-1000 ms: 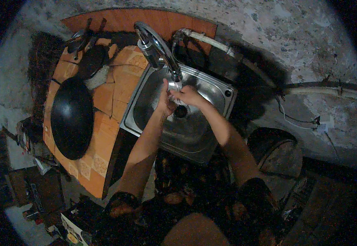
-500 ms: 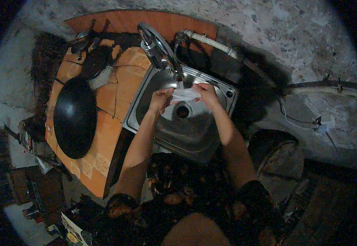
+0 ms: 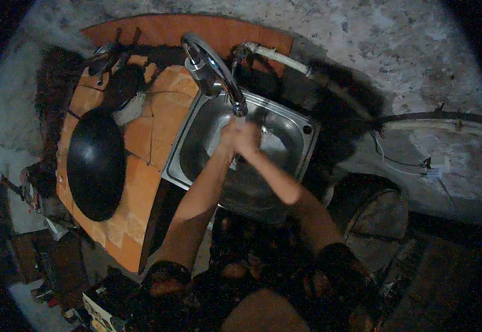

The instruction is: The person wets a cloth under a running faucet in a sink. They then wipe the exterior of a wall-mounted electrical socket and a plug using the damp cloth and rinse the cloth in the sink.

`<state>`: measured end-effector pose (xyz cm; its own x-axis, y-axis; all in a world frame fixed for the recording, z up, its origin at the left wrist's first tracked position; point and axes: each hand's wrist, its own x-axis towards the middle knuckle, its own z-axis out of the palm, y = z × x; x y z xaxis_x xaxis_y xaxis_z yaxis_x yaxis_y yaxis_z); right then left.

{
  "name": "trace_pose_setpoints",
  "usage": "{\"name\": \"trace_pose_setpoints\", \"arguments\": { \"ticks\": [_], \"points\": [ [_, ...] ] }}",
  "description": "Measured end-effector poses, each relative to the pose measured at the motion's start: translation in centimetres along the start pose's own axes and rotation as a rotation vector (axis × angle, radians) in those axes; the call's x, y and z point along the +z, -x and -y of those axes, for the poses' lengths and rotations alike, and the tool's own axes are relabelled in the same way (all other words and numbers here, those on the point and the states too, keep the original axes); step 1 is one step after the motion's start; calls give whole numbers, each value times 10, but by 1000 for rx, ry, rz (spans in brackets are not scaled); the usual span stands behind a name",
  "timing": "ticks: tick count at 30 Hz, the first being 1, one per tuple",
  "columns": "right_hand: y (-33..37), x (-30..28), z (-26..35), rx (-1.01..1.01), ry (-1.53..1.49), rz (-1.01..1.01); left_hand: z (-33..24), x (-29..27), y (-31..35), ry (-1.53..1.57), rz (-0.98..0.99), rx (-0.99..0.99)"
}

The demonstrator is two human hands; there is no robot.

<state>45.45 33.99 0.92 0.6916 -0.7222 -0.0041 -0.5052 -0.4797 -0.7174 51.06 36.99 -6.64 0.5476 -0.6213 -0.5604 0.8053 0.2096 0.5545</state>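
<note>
Both of my hands are together in the steel sink [image 3: 288, 141], just below the spout of the chrome faucet [image 3: 218, 61]. My left hand [image 3: 228, 136] is closed and pressed against my right hand [image 3: 248, 138], which is closed too. Motion blurs the fingers. The thin white cloth stretched between them half a second ago is now hidden in the bunched hands. A pale streak below the spout looks like running water, reaching the top of my hands.
Left of the sink, an orange tiled counter [image 3: 122, 238] holds a large black oval wok or lid [image 3: 97, 163]. Dark pans [image 3: 124, 86] lie behind it. A pale pipe [image 3: 279, 56] runs along the rough wall. Right of the sink stands a dark round container [image 3: 379, 216].
My hands have come together from either side of the spread white cloth, bunching it out of sight. They stay under the spout. The view has shifted slightly.
</note>
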Motion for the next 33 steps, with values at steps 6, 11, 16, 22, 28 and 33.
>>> {"name": "trace_pose_setpoints", "arguments": {
  "ticks": [6, 11, 16, 22, 28, 33],
  "points": [
    [-50, 28, -79, 304, -869, 44, -16, 63, 59, -502, -140, 298],
    [9, 27, -1, 524, -1192, 223, -22, -27, -22, -229, -41, 298],
    [-15, 6, -21, 565, -1324, 190, -10, 43, 38, -380, 16, 359],
    [17, 9, -4, 258, -1041, 286, -32, -4, 15, -67, 200, 176],
    [-25, -1, -46, 278, -972, 246, -39, 43, 61, -279, 49, 213],
    [-23, 5, -43, 399, -1021, 131, -43, 65, 88, -299, -217, 250]
  ]
}}
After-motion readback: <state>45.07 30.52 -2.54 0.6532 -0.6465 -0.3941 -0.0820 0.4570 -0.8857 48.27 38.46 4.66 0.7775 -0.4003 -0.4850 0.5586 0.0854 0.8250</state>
